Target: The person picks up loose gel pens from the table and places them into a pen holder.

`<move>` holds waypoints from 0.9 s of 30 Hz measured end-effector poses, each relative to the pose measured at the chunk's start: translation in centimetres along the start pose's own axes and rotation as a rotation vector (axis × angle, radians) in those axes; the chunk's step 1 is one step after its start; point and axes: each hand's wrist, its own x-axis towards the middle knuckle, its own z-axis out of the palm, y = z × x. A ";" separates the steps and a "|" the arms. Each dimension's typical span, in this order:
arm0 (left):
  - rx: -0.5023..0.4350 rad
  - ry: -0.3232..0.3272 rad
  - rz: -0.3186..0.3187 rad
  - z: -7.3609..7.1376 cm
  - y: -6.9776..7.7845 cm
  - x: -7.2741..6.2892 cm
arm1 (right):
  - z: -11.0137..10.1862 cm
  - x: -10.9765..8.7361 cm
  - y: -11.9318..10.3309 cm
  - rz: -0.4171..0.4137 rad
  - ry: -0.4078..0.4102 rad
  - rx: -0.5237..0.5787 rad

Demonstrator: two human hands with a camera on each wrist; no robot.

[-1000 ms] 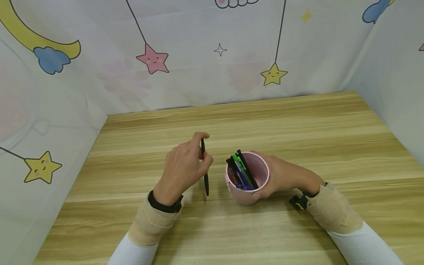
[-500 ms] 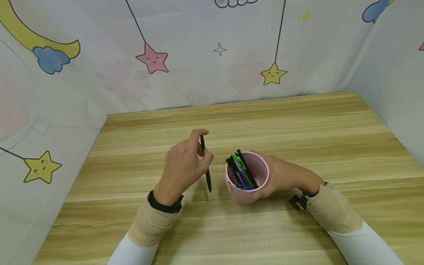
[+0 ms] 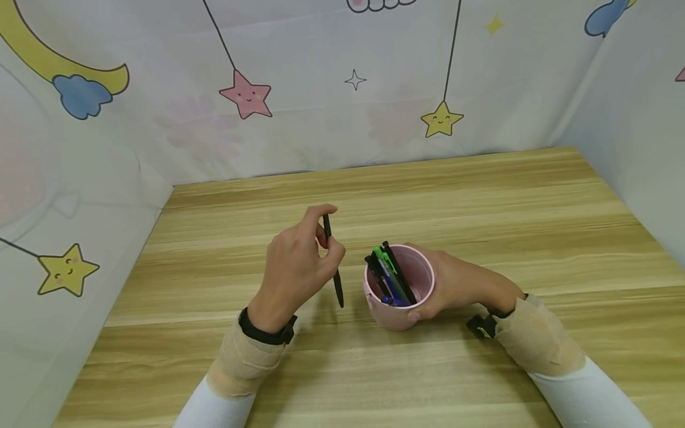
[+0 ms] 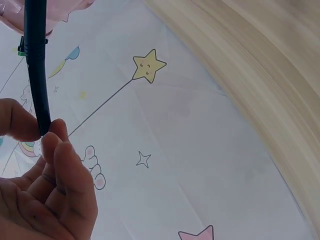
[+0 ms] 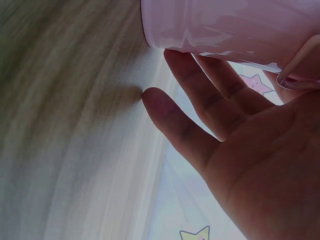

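A slim black pen [image 3: 338, 288] is pinched in my left hand [image 3: 295, 258], the index finger bent over its upper end and its tip slanting down toward the table. In the left wrist view, thumb and fingertips meet on the pen [image 4: 36, 75]. Just right of it stands a pink cup [image 3: 393, 320] with a small handle at its side. Several pens [image 3: 393, 276], black, blue and one with a green clip, lean against the cup's left inner wall. My right hand [image 3: 457, 282] grips the cup from the right. Seen from the right wrist, fingers reach along the cup's wall [image 5: 225, 27], little finger near the tabletop.
The wood-grain table [image 3: 481, 196] spreads around both hands. A white cloth [image 3: 310, 131] printed with stars rises behind its far edge, and similar cloth stands at the left and right sides.
My left hand has lifted slightly and moved away from me, and the pen's tip has risen and swung a little right toward the cup. The right hand and cup have stayed put.
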 end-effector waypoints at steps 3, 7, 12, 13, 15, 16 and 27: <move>-0.032 0.013 -0.003 -0.1 0.1 0.0 | 0.0 0.0 0.1 0.001 -0.003 0.000; -0.068 0.035 0.005 -0.1 0.2 0.1 | 0.0 0.0 0.2 0.002 -0.008 0.000; -0.086 0.069 0.025 -0.2 0.3 0.2 | 0.0 0.0 0.4 -0.001 -0.007 -0.002; -0.089 0.074 0.028 -0.2 0.3 0.2 | 0.0 0.0 0.4 -0.003 -0.007 -0.002; -0.096 0.081 0.031 -0.2 0.3 0.3 | 0.0 0.0 0.4 -0.002 -0.007 -0.001; -0.100 0.082 0.031 -0.2 0.4 0.3 | 0.0 0.0 0.4 -0.003 -0.008 0.001; -0.193 0.126 0.022 -0.5 0.7 0.2 | 0.0 0.1 0.1 -0.001 -0.013 0.010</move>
